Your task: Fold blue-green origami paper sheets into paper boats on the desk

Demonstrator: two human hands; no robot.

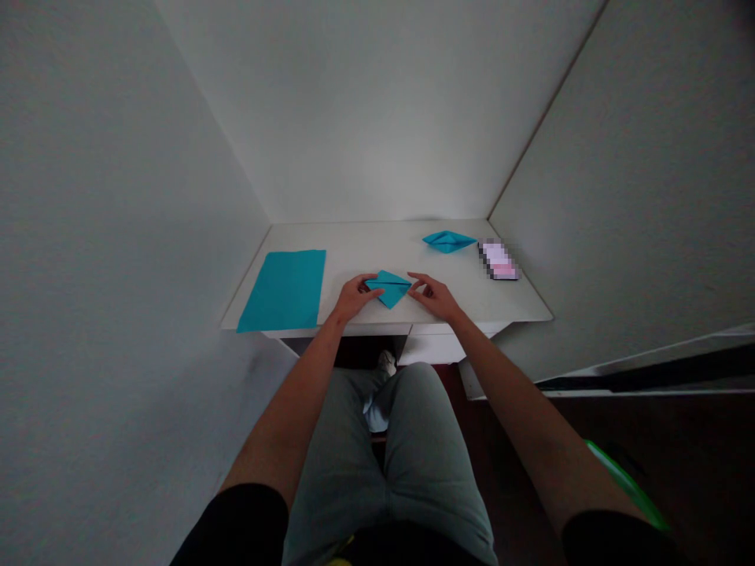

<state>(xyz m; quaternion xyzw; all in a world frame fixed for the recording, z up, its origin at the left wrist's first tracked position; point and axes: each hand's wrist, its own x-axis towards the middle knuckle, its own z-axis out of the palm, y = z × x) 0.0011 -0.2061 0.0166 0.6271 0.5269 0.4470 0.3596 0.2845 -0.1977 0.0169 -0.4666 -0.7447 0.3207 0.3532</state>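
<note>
A folded blue paper (390,289), roughly diamond-shaped with a dark slit across it, lies between my hands near the front edge of the white table. My left hand (356,295) pinches its left end, thumb on top of the paper. At the paper's right tip is my right hand (432,295), its thumb and index finger apart; whether the fingertips touch the tip is too small to tell. Behind and to the right lies a second folded blue paper (449,241), long and pointed at both ends.
Flat blue sheets (286,289) lie at the left of the white table (369,240), slightly over its front edge. A phone (499,260) with a blurred screen lies at the right. Walls rise behind and at both sides. A green curved object (628,483) is at lower right.
</note>
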